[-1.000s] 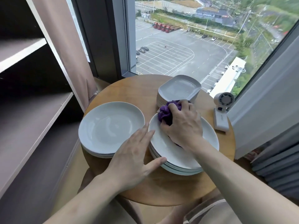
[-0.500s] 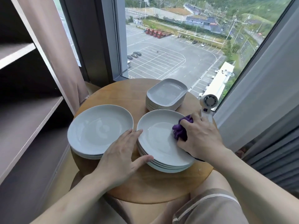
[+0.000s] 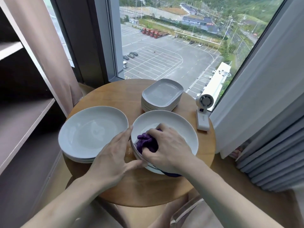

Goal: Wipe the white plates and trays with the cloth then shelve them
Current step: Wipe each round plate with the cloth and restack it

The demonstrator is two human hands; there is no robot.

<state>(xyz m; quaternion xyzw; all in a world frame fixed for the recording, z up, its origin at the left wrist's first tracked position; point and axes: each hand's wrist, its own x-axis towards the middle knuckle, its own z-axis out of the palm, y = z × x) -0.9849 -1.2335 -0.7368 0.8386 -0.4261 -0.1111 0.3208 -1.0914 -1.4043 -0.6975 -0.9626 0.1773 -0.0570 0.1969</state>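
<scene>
Wooden table [image 3: 164, 191]: right hand [image 3: 167, 148] grips purple cloth [image 3: 146, 142] on plate [image 3: 179, 125]; left hand [image 3: 113, 155] flat.

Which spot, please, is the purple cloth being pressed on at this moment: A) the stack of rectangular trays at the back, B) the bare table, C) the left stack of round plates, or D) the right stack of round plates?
D: the right hand grips the purple cloth inside the top plate of the right stack of round plates, while the left hand touches its rim.
</scene>
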